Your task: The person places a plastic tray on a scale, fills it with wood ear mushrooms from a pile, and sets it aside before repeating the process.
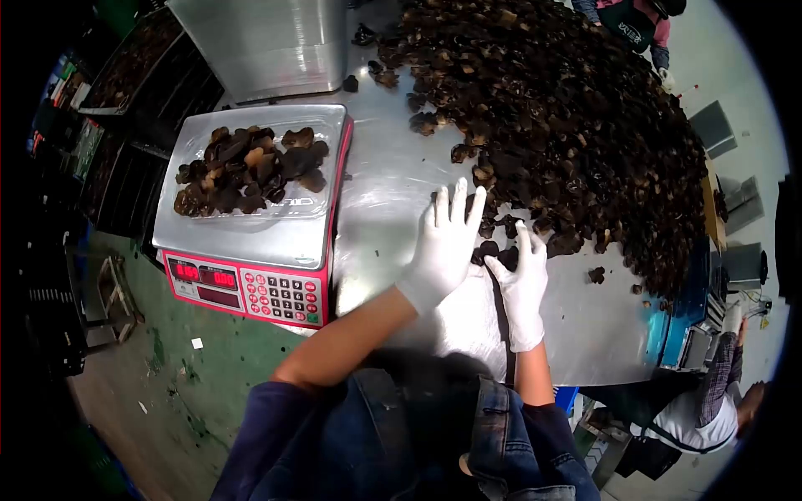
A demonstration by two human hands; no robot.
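Both my hands wear white gloves over the metal table point(384, 192), at the near edge of a big heap of dark, wrinkled wood ear mushrooms point(568, 108). My left hand point(449, 244) lies palm down with its fingers stretched and spread, their tips beside some loose pieces. My right hand point(523, 288) is just to its right, thumb and forefinger apart around a few small dark mushroom pieces point(494, 250); whether it touches them is hard to tell. Left of my hands, a red-cased digital scale point(242, 288) carries a clear tray with a mushroom portion point(246, 171).
A tall stack of clear trays point(267, 50) stands behind the scale. Racks with mushroom-filled shelves point(134, 67) are at the far left. A co-worker point(635, 25) is at the far side of the heap; another person point(693, 409) is at the lower right.
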